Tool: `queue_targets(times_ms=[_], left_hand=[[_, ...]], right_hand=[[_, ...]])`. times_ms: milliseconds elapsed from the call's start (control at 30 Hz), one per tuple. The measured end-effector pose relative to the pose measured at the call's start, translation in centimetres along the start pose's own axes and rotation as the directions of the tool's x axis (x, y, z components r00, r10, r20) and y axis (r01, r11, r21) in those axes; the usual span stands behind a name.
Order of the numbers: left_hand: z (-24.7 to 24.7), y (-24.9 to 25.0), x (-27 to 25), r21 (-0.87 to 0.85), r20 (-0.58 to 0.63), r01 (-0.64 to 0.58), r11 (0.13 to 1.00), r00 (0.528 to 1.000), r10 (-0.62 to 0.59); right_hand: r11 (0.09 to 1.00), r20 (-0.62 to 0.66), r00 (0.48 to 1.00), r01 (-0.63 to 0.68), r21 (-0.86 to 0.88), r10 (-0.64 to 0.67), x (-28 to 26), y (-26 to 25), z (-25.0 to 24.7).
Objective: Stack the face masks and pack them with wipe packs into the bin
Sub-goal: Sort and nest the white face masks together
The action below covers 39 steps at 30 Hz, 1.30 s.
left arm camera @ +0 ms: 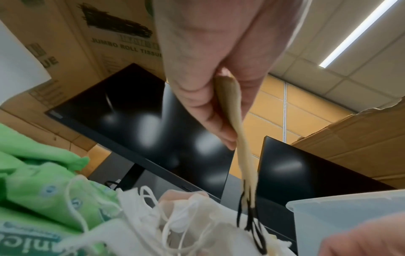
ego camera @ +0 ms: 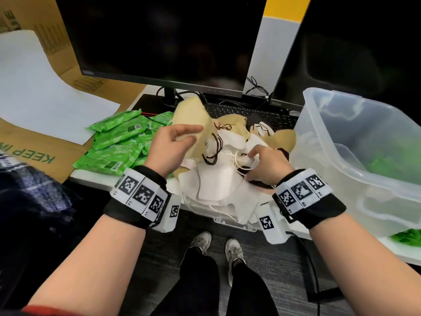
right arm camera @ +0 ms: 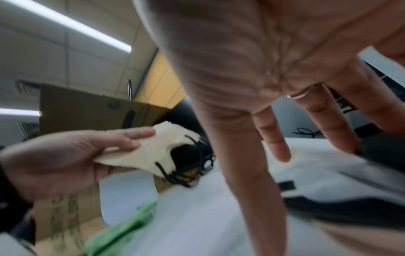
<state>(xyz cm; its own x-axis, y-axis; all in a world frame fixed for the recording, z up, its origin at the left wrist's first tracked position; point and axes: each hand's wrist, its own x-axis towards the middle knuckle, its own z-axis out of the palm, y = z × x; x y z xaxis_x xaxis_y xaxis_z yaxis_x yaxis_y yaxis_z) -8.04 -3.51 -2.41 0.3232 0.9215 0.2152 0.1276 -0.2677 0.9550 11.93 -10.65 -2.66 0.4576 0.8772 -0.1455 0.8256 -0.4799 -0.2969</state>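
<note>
My left hand [ego camera: 191,133] pinches a beige face mask [ego camera: 193,112] with black ear loops, lifted above the pile; the left wrist view shows it edge-on [left arm camera: 230,107] between thumb and fingers. A jumbled pile of white and beige masks [ego camera: 218,183] lies at the desk's front edge. My right hand [ego camera: 257,160] reaches down into the pile, and its fingers [right arm camera: 282,152] are straight and spread on white masks. Green wipe packs [ego camera: 118,144] lie heaped left of the pile. The clear plastic bin [ego camera: 341,142] stands to the right with green packs [ego camera: 387,163] inside.
Two dark monitors [ego camera: 159,42] and a black keyboard [ego camera: 250,112] sit behind the masks. Cardboard [ego camera: 27,153] and a white sheet [ego camera: 41,94] cover the left of the desk. The desk's front edge runs just under my wrists.
</note>
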Motion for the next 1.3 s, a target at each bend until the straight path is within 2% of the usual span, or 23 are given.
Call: queue_targets(times_ms=[67,167,300,433,533,600,633,700,767,833,933,1033,1133,1233,1300], left_hand=[[-0.2,-0.4,0.2,-0.008,-0.051,0.006,1.000,0.999,-0.006],[0.0,-0.8,0.1,0.012,-0.046,0.008,1.000,0.999,-0.007],[0.6,-0.8,0.0,0.012,-0.036,0.020,1.000,0.999,-0.020],[0.9,-0.7,-0.1,0.026,-0.011,0.008,1.000,1.000,-0.008],[1.1,-0.7,-0.2,0.007,0.018,0.049,0.999,0.999,-0.049],[1.4,-0.6,-0.3,-0.047,0.064,0.106,0.993,0.993,-0.102],[1.6,-0.5,-0.4,-0.080,0.091,0.128,0.989,0.989,-0.120],[2.1,-0.4,-0.6,-0.131,0.138,0.153,0.980,0.981,-0.135],[2.7,-0.1,-0.7,-0.176,0.195,0.157,0.972,0.973,-0.122],[3.3,0.1,-0.9,-0.192,0.267,0.147,0.970,0.959,-0.092],[4.0,0.5,-1.2,-0.241,0.329,0.143,0.960,0.943,-0.058],[4.1,0.2,-1.0,-0.247,0.226,0.090,0.965,0.974,-0.033],[3.9,-0.3,-0.8,-0.293,0.109,0.108,0.950,0.991,-0.079],[3.9,-0.6,-0.7,-0.252,0.078,0.110,0.962,0.993,-0.093],[3.9,-0.8,-0.4,-0.224,0.069,0.100,0.969,0.994,-0.087]], right_hand=[[0.987,0.134,0.990,-0.030,-0.158,0.052,0.2,-0.1,0.4],[0.970,0.230,0.971,-0.011,-0.242,0.068,0.6,-0.3,1.0],[0.950,0.186,0.981,0.003,-0.313,0.058,0.8,-0.7,1.0],[0.934,0.056,0.998,0.021,-0.358,-0.001,1.5,-1.2,0.3],[0.973,-0.097,0.995,-0.036,-0.229,0.014,2.2,-1.1,-0.9],[0.999,-0.272,0.962,-0.029,0.033,0.037,2.0,-0.9,-1.9],[0.986,-0.371,0.928,0.027,0.163,0.036,1.6,-0.9,-2.3],[0.924,-0.523,0.852,0.216,0.317,-0.020,0.4,-1.5,-3.0],[0.840,-0.583,0.808,0.375,0.392,-0.089,-0.5,-2.6,-3.0],[0.746,-0.567,0.812,0.461,0.481,-0.137,-0.9,-3.4,-2.7],[0.622,-0.441,0.872,0.469,0.626,-0.213,-1.1,-4.2,-2.2],[0.516,-0.312,0.903,0.426,0.743,-0.296,-1.3,-4.2,-2.0],[0.514,-0.220,0.896,0.407,0.755,-0.386,-1.4,-3.8,-1.6],[0.545,-0.182,0.878,0.424,0.723,-0.442,-1.3,-3.5,-1.1],[0.559,-0.201,0.872,0.446,0.699,-0.446,-1.1,-3.3,-0.8]])
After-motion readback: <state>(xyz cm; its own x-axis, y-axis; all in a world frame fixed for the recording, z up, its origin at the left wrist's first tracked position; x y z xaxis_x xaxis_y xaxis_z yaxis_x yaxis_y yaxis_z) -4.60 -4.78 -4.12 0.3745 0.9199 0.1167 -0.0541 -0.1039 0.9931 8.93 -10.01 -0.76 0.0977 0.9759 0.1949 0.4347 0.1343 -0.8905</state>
